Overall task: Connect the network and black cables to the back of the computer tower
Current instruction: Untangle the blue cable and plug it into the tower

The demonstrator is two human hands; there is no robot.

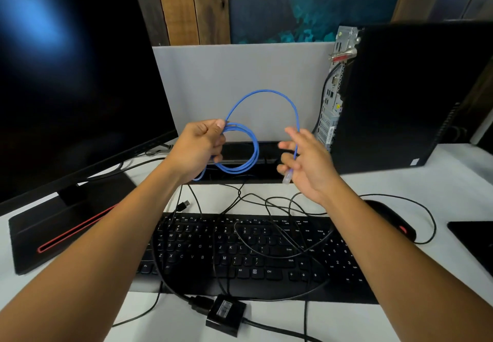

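Note:
A blue network cable (pixel 262 93) hangs in loops above the desk between my hands. My left hand (pixel 198 147) is shut on the coiled part of it. My right hand (pixel 306 160) holds the other end loosely, fingers spread, with the clear plug (pixel 287 176) sticking out below the palm. The black computer tower (pixel 405 96) stands at the right, its metal back panel with ports (pixel 332 101) facing left, close to my right hand. Several black cables (pixel 266 208) lie tangled over the keyboard, one ending in a loose USB plug (pixel 184 205).
A black monitor (pixel 74 80) on its stand fills the left. A black keyboard (pixel 240 251) lies in front, a black mouse (pixel 392 220) to its right. A black adapter box (pixel 225 313) sits near the front edge. A grey partition (pixel 213 75) stands behind.

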